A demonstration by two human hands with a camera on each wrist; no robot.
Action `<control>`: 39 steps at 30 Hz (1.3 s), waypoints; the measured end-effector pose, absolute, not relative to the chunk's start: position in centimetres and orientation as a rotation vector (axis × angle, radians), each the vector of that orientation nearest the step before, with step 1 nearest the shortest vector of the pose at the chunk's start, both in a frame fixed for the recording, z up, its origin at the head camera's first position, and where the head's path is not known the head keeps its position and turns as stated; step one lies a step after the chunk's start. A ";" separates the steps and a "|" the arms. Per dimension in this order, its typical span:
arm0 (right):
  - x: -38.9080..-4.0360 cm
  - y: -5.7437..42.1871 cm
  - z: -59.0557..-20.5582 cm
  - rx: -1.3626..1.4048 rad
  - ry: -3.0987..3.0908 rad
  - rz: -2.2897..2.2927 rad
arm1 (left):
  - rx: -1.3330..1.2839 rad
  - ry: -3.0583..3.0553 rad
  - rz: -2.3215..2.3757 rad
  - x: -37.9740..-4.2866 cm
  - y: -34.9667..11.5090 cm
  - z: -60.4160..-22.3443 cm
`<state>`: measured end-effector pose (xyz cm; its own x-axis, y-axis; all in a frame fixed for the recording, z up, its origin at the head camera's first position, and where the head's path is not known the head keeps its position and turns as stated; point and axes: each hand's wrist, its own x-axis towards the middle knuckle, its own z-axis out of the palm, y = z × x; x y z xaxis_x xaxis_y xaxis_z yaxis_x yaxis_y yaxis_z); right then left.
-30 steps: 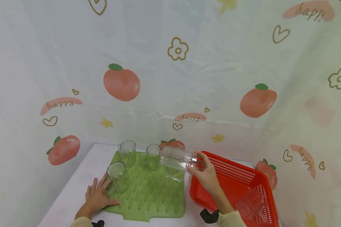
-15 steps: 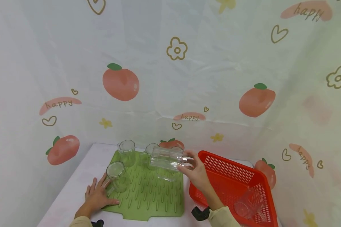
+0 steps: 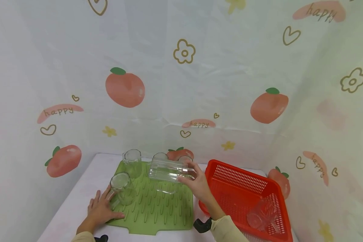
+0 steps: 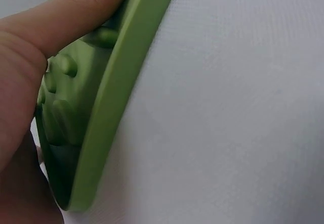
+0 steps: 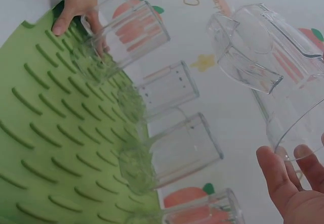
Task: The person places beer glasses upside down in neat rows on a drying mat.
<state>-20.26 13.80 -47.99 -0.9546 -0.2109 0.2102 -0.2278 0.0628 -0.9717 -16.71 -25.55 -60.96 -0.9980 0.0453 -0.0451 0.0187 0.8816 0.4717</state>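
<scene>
My right hand (image 3: 199, 184) grips a clear glass mug (image 3: 165, 170) by one end, its fingers curled at the edge. The mug lies on its side in the air above the green ridged drying mat (image 3: 157, 215); its handle shows in the right wrist view, on the mug (image 5: 296, 90). At the mat's left edge rests my left hand (image 3: 99, 210), fingers spread and thumb lying across the rim. Right beside those fingers stands an upright glass mug (image 3: 123, 190). Toward the back of the mat stand a left mug (image 3: 133, 164), a middle mug (image 3: 159, 156) and a right mug (image 3: 185, 158), partly hidden.
A red plastic basket (image 3: 239, 174) with perforated walls stands right of the mat, clear glassware (image 3: 261, 216) lying inside it. Behind the white table (image 3: 78, 195) hangs a pale curtain (image 3: 157, 97) printed with fruit and flowers.
My right hand has carried the sideways mug leftward over the mat, away from the basket. My left hand stays at the mat's edge. The head view has shifted slightly.
</scene>
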 end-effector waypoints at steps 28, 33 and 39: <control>-20.4 12.3 -49.9 0.411 -2.270 2.221 | 0.144 2.914 1.135 -17.2 -26.0 -53.9; -20.5 12.1 -49.9 0.401 -2.244 2.274 | 0.223 2.979 1.156 -16.9 -25.6 -51.6; -20.5 11.9 -50.1 0.396 -2.226 2.293 | 0.330 3.025 1.227 -16.9 -24.9 -49.0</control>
